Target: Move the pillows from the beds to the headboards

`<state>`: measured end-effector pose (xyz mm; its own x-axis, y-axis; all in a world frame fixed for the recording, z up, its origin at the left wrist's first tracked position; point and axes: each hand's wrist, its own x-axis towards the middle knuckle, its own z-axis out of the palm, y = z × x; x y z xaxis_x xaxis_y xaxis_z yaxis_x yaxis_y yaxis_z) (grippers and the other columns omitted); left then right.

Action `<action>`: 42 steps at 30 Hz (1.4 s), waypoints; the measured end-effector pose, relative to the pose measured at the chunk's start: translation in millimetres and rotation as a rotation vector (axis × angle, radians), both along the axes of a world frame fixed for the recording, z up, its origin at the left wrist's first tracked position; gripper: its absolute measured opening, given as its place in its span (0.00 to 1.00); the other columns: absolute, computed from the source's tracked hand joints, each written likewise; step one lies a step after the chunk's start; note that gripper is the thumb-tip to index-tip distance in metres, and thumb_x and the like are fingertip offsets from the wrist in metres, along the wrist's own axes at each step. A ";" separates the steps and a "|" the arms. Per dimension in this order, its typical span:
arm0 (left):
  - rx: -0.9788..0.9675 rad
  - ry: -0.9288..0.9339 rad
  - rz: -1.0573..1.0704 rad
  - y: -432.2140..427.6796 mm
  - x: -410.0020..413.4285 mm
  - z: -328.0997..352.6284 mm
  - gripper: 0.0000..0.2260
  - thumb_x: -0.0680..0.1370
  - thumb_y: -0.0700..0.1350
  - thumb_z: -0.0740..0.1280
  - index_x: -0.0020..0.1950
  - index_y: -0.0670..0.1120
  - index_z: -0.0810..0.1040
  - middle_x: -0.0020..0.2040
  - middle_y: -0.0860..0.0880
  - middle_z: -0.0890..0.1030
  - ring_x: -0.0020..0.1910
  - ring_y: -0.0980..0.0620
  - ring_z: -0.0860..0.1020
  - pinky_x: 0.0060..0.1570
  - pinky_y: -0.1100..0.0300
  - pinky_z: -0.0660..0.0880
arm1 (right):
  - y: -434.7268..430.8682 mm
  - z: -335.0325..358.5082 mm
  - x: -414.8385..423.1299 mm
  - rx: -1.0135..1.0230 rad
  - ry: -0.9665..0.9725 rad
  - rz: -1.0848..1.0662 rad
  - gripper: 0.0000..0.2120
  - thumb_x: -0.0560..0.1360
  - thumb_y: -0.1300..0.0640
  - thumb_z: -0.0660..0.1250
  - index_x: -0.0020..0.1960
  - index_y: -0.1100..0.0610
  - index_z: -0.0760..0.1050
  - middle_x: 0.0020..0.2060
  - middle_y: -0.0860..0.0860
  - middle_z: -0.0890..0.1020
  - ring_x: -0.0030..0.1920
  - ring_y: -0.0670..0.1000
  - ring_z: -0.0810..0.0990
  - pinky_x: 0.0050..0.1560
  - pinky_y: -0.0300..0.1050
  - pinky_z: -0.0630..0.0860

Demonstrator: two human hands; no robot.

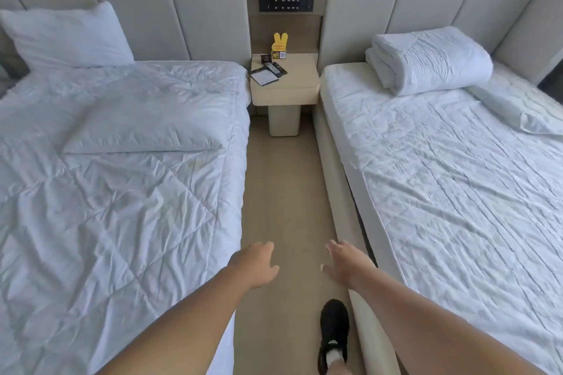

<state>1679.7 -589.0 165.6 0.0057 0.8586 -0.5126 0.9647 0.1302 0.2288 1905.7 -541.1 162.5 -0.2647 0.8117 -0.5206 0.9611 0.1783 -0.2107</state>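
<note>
Two white pillows mark the left bed (122, 192): a plump one (65, 36) leaning on the padded headboard (170, 24), a flat one (146, 128) lying mid-quilt (wrinkled, diamond-stitched). Left hand (254, 265) and right hand (344, 265) hover over the aisle, each grip loose and empty.

Left bed (100, 192): wrinkled white quilt; one pillow (65, 36) leans on the headboard (170, 21), another pillow (149, 128) lies flat mid-bed.
Right bed (457, 186): bare creased sheet; a folded quilt (426, 59) sits near its headboard (426, 9), a third pillow (515, 109) lies just beside it at the far edge.
Nightstand (285, 91): between the beds, carrying a yellow sign (280, 44), a notepad (264, 77) and remotes (275, 68).
Left hand (254, 265): empty, fingers spread, over the aisle floor (280, 192).
Right hand (347, 263): empty, fingers spread, near the right bed's frame.
Shoe (333, 332): black, on the floor.
</note>
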 end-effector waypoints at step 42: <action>-0.037 0.011 0.818 520.5 -262.4 -22.3 0.22 0.79 0.56 0.61 0.68 0.45 0.69 0.63 0.46 0.76 0.61 0.44 0.77 0.59 0.50 0.76 | 671.2 -4.6 -370.6 -0.085 -0.055 0.861 0.23 0.76 0.49 0.61 0.69 0.56 0.66 0.64 0.54 0.73 0.61 0.57 0.76 0.57 0.51 0.76</action>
<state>1417.3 -68.5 143.3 -0.6206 0.5713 -0.5372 0.5632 0.8014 0.2016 1535.1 130.1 158.0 -0.7419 0.2983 -0.6005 0.5084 0.8342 -0.2137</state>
